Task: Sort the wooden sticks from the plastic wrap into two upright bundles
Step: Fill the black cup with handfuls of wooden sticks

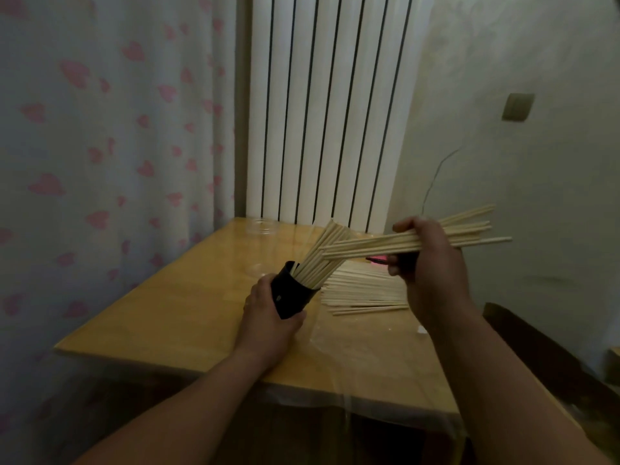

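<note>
Head view: left hand point(268, 310) fingers curl round a tilted black cup point(292, 293) of sticks point(322, 253). Right hand point(426, 263) clenches a sheaf point(369, 246) mid-length above loose sticks point(362, 290) on the table point(167, 313). Light, stiff and smooth, they probably slide lengthwise; grip mid-length, firmly. Wrap point(335, 347) and the jar point(260, 226) behind are faint.

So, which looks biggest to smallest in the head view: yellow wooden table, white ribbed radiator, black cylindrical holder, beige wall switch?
Largest first:
yellow wooden table
white ribbed radiator, close; the table is nearer
black cylindrical holder
beige wall switch, farther off
</note>
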A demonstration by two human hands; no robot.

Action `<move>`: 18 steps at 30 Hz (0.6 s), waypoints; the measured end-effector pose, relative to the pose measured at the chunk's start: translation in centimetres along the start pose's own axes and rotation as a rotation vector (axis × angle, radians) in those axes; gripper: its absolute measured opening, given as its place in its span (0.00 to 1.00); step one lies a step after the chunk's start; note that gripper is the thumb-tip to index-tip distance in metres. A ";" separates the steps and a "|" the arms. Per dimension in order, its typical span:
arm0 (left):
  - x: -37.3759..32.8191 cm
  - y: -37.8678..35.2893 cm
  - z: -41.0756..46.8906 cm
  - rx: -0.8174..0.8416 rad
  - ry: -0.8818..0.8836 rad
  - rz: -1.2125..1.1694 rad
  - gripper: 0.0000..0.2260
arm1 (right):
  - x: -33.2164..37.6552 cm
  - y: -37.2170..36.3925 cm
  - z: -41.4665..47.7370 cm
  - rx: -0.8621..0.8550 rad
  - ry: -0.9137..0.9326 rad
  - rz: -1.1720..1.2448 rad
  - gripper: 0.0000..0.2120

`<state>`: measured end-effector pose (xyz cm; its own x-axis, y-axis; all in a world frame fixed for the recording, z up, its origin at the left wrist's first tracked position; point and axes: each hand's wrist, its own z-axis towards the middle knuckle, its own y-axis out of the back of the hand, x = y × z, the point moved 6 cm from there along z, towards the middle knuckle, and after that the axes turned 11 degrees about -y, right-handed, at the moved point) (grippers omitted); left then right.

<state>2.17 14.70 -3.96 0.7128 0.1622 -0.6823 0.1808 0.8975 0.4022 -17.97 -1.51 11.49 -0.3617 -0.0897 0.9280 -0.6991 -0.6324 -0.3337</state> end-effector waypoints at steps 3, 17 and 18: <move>-0.1 0.1 0.0 0.003 -0.003 0.002 0.36 | -0.1 -2.6 0.3 0.049 0.063 -0.081 0.08; -0.3 0.0 -0.1 0.025 -0.021 0.005 0.36 | -3.2 -5.7 3.7 -0.248 0.365 -0.803 0.16; -0.3 0.0 -0.1 0.030 -0.023 0.008 0.36 | -3.3 -5.9 3.8 -0.246 0.353 -0.832 0.21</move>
<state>1.88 14.72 -3.82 0.7297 0.1595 -0.6649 0.1951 0.8834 0.4261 -10.27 -0.42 11.08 0.1753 0.5830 0.7933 -0.9136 -0.2039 0.3518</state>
